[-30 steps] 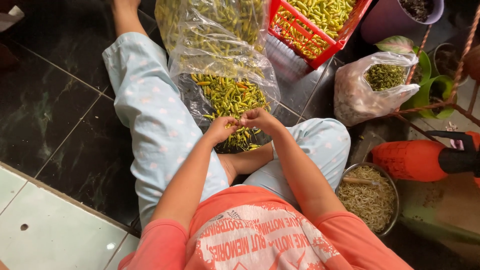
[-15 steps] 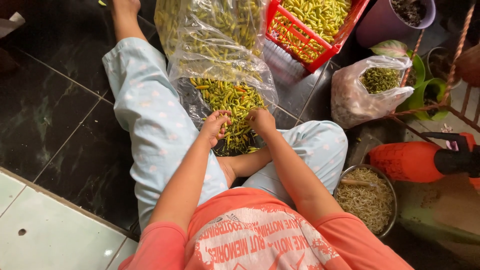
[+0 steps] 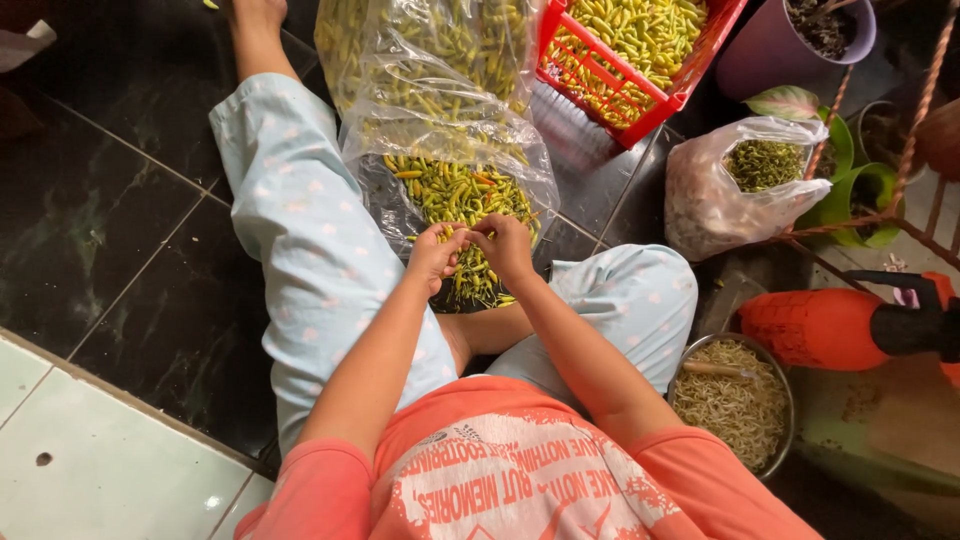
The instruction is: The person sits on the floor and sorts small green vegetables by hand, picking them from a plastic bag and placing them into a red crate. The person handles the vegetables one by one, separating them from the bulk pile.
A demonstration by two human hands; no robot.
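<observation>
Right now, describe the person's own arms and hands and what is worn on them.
Both arms are bare from the short sleeves down. The sleeves belong to an orange-pink T-shirt with white printing on the chest. The left hand and right hand wear no gloves; no rings, watch or bracelets are visible from this view.

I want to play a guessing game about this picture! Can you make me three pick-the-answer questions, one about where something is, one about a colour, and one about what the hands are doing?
1. Where is the metal bowl of stems?
A. by the person's right side
B. on the lap
C. inside the crate

2. What colour is the crate?
A. blue
B. red
C. white

3. How are the left hand and right hand?
A. far apart
B. flat on the floor
C. close together over the chillies

Answers: 1 A, it sits beside the right knee. 2 B, its bars are red. 3 C, fingertips meet above the open bag.
</observation>
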